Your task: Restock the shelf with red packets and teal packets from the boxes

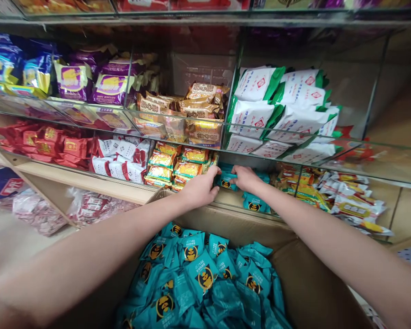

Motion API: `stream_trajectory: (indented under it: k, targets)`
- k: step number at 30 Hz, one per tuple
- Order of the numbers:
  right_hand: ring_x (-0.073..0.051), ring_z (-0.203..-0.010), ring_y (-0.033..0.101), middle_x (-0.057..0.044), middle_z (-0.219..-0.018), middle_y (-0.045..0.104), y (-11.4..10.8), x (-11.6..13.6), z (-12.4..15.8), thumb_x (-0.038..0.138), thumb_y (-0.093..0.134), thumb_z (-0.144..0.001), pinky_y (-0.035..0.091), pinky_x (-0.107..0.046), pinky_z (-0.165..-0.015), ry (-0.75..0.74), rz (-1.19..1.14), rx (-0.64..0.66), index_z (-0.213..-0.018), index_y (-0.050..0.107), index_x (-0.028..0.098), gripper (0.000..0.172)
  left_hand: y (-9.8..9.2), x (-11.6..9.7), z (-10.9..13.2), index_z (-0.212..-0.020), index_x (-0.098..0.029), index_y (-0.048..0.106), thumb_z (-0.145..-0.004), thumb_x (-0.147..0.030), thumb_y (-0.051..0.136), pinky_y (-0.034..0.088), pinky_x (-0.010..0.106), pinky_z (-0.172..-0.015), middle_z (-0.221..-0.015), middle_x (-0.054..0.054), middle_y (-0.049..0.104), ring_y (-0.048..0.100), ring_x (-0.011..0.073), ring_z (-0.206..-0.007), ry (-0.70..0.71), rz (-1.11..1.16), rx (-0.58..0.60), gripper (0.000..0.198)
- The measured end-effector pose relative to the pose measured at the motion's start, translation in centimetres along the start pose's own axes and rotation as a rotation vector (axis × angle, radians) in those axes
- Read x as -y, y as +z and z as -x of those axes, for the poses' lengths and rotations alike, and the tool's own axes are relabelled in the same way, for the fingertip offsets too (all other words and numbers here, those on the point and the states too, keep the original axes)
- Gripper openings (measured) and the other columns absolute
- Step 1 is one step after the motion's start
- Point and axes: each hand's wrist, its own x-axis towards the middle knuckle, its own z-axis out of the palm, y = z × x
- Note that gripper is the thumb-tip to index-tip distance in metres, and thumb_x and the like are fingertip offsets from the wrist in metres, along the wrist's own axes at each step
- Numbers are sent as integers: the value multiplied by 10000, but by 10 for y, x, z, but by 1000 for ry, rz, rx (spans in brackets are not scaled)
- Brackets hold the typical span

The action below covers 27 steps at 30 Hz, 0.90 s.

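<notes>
A teal snack packet [226,181] with a round black and yellow emblem is in a lower shelf compartment, between my two hands. My left hand [199,188] is closed at its left end, thumb and fingers bent around the edge. On its right end, my right hand [248,178] has its fingers closed. Other teal packets [255,204] lie in the same compartment, below and behind my right hand. Under my forearms stands an open cardboard box [308,265], holding a heap of the same teal packets [200,274].
Beside the compartment are yellow-orange packets [188,169] on the left and white-yellow packets [358,201] on the right. The glass shelf edge [178,142] runs just above my hands. White and green packets [253,114] are stacked on that shelf. Bagged goods [37,212] lie low at left.
</notes>
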Motion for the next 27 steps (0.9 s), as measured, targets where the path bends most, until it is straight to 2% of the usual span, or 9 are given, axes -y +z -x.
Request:
stream_trajectory:
  k: [3, 5, 9, 15, 18, 20, 23, 25, 27]
  targets:
    - [-192, -794, 583, -65, -857, 638, 14, 4, -13, 238, 621, -670, 416, -239, -627, -2, 24, 51, -872, 593, 178, 213, 3, 0, 1, -1124, -233, 337, -752, -250, 451, 370, 253, -521, -682, 8, 562, 555, 182, -586, 0, -28, 4, 389]
    - [-220, -844, 571, -94, -886, 624, 19, 5, -15, 233, 606, -685, 414, -258, -651, 7, 59, 49, -873, 599, 163, 201, 5, 1, 1, -1137, -238, 329, -754, -252, 448, 385, 263, -529, -699, 16, 570, 567, 197, -609, 7, -43, 1, 401]
    - [-276, -926, 537, -177, -1015, 545, 22, 7, -13, 207, 551, -728, 407, -304, -690, 56, 136, 1, -966, 567, 109, 258, 7, 1, 0, -1157, -239, 327, -751, -253, 457, 411, 278, -569, -739, 28, 584, 582, 208, -657, -4, -69, 19, 427]
    - [-246, -843, 575, -167, -1051, 504, 22, 12, -13, 230, 557, -729, 417, -280, -639, 75, 182, 16, -1026, 528, 117, 320, 5, -3, -1, -1154, -228, 346, -752, -246, 462, 422, 275, -605, -756, 29, 592, 586, 201, -693, -33, -84, 45, 419]
    - [-244, -843, 578, -181, -1093, 485, 15, 9, -10, 262, 593, -703, 418, -278, -640, 66, 198, 24, -1059, 506, 116, 394, 5, -3, -1, -1151, -226, 350, -752, -244, 463, 419, 271, -592, -745, 27, 589, 585, 199, -688, -33, -82, 49, 415]
    - [-240, -863, 574, -175, -1081, 510, 5, 2, -5, 267, 574, -718, 415, -277, -654, 50, 211, 42, -1039, 523, 123, 356, 5, -3, 0, -1152, -221, 350, -752, -242, 462, 417, 275, -589, -746, 32, 591, 585, 201, -688, -23, -75, 47, 416]
    - [-242, -839, 583, -127, -902, 609, -11, -16, 9, 295, 587, -700, 411, -279, -640, 18, 231, 124, -856, 609, 149, 215, 4, -3, 0, -1155, -211, 357, -755, -239, 463, 419, 285, -612, -742, 40, 595, 587, 208, -705, -15, -69, 49, 414]
    - [-245, -791, 595, -100, -788, 633, -17, -28, 22, 332, 643, -639, 409, -279, -606, 1, 246, 199, -754, 627, 163, 205, 3, -4, 0, -1152, -199, 365, -764, -245, 454, 420, 304, -637, -730, 50, 599, 588, 222, -724, -18, -81, 44, 401]
    - [-244, -779, 597, -92, -789, 637, -19, -36, 35, 334, 671, -606, 405, -274, -590, -13, 262, 241, -779, 626, 169, 244, 2, -6, 0, -1137, -187, 384, -776, -266, 436, 420, 329, -651, -722, 63, 604, 589, 243, -738, -26, -116, 34, 373]
